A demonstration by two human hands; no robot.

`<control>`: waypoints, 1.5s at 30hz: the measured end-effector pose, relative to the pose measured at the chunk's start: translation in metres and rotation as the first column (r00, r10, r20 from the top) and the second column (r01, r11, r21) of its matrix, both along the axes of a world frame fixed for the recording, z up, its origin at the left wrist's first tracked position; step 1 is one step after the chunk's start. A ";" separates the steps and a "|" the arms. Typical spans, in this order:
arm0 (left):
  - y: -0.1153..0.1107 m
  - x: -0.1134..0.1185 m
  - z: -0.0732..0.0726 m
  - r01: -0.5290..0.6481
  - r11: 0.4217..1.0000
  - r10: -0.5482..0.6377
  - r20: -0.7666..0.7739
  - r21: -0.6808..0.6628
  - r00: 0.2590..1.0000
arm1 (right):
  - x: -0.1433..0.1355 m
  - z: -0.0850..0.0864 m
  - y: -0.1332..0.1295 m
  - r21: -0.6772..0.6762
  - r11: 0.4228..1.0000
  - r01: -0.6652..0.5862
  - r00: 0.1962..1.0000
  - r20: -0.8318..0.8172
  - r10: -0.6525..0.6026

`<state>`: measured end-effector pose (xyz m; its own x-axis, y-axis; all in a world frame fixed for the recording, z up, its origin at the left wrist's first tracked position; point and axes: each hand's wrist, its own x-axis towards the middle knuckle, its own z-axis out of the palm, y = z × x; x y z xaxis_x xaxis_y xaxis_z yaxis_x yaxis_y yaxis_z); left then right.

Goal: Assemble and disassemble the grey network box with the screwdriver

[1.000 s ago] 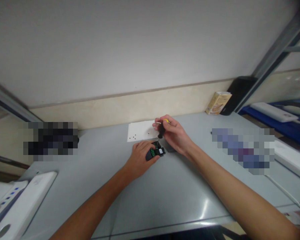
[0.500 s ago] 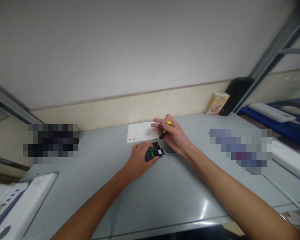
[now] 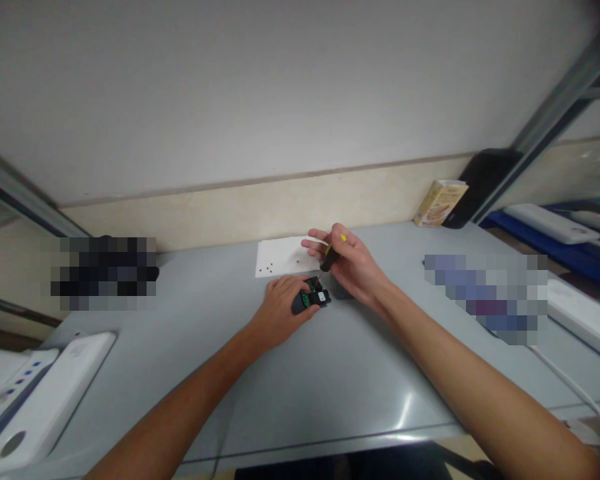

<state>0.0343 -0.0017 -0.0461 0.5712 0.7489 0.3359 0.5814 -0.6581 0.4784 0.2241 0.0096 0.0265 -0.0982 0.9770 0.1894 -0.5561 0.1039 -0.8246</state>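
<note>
The left hand is grasping the dark gadget [image 3: 314, 298] and pressing it to the bench [image 3: 355, 387], just on the near side of the paper [image 3: 275, 253]; the left hand [image 3: 281, 305] is leaving the green circuit board showing. The right hand [image 3: 357, 268] is gripping the screwdriver [image 3: 331, 257], its shaft slanting down into the gadget; whether the tip is meeting a screw, I cannot tell. Working well here is calling for a shaft in line with the screw, steady downward pressure, slow turning, and left fingers staying out of the tip's path. Small dark specks [image 3: 267, 268], probably screws, are lying on the paper and want keeping undisturbed.

As for writing, the gadget is carrying a white label [image 3: 322, 297], too small for reading. Well right of the paper, a yellow box [image 3: 441, 203] is showing print, also illegible.
</note>
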 end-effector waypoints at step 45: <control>0.000 0.000 0.000 0.008 1.000 -0.008 -0.005 0.010 1.000 | 0.005 -0.003 0.004 0.028 0.998 -0.058 0.998 -0.012 0.059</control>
<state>0.0340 -0.0018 -0.0466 0.5785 0.7409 0.3411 0.5784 -0.6675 0.4688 0.2287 0.0131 0.0234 -0.1524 0.9639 0.2182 -0.5727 0.0939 -0.8144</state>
